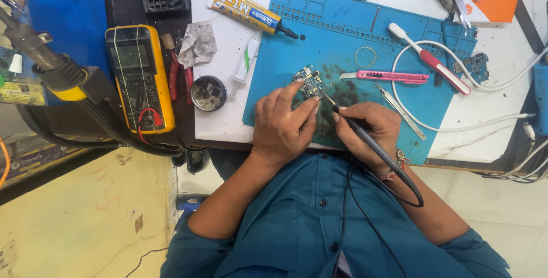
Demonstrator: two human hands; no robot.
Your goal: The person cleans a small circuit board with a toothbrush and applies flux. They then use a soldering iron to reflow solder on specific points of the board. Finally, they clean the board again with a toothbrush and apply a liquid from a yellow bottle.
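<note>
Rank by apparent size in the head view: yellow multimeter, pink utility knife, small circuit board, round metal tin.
1. yellow multimeter
2. pink utility knife
3. round metal tin
4. small circuit board, partly covered by the left hand, so unsure against the tin.

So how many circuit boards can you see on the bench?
2: one small circuit board on the blue mat under the left hand, and another circuit board at the mat's right edge. Others may be hidden.
</note>
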